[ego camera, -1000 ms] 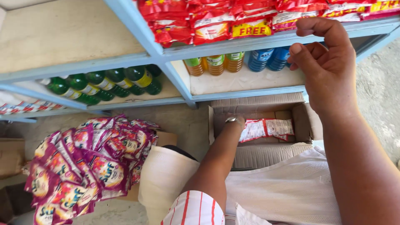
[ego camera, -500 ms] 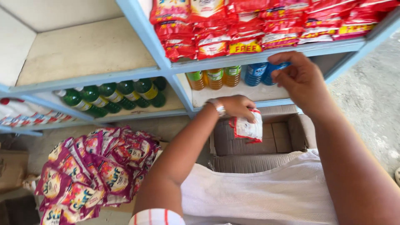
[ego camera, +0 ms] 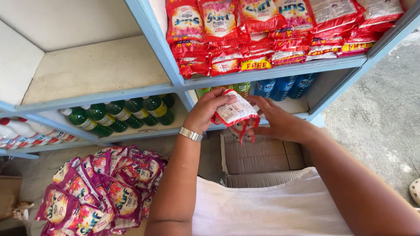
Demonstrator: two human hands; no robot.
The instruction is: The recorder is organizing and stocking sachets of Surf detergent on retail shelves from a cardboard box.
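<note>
Right hand [ego camera: 280,122] palm hidden behind red packet [ego camera: 234,114]. Orange bottles [ego camera: 221,89] mostly hidden behind left hand [ego camera: 210,111]. Blue bottles' [ego camera: 282,86] tops hidden under shelf [ego camera: 271,72]. White bottles [ego camera: 19,133] cut off by left edge. Pink packets [ego camera: 96,196] cut off at bottom.

Both arms reach forward and upward from the bottom of the view, forearms bare and angled toward each other. The left hand [ego camera: 210,111] is raised with its back to the camera, fingers curled inward and closed in a grasp, a metal watch band around the wrist. The right hand [ego camera: 278,120] meets it from the opposite side, fingers spread and bent, thumb pressing inward.
</note>
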